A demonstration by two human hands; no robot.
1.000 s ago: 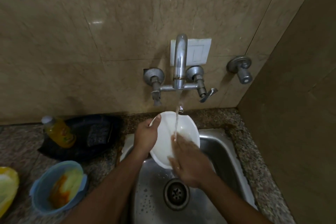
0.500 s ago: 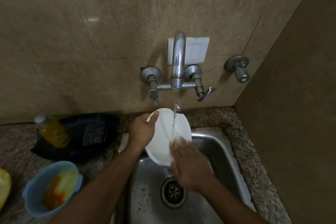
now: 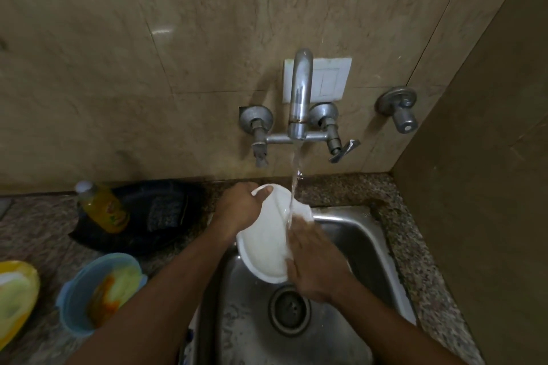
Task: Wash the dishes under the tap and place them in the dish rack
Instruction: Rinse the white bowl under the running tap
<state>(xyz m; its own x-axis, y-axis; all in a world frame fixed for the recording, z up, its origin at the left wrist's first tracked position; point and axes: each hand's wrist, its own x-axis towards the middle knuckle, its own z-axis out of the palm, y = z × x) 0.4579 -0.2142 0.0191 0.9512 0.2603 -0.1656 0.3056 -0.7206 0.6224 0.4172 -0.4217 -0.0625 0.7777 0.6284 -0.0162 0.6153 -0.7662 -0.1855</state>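
White plate (image 3: 268, 241), tilted on edge over the steel sink (image 3: 367, 243), directly in the stream from the tap (image 3: 300, 98). Left hand (image 3: 241, 209) clamped on the upper rim, thumb hooked over the edge. Right hand (image 3: 314, 261) spread flat against the plate's wet face, fingers straight, gripping nothing. Best done by rubbing in circles across the face and rotating the rim so the stream reaches every part. Firm grip needed at the rim; wet surface probably slippery. Underside likely in need of a rinse too. To the left on the granite counter (image 3: 415, 261): soiled blue bowl (image 3: 89, 302), yellow dish (image 3: 17, 299), soap bottle (image 3: 102, 209). No dish rack in view.
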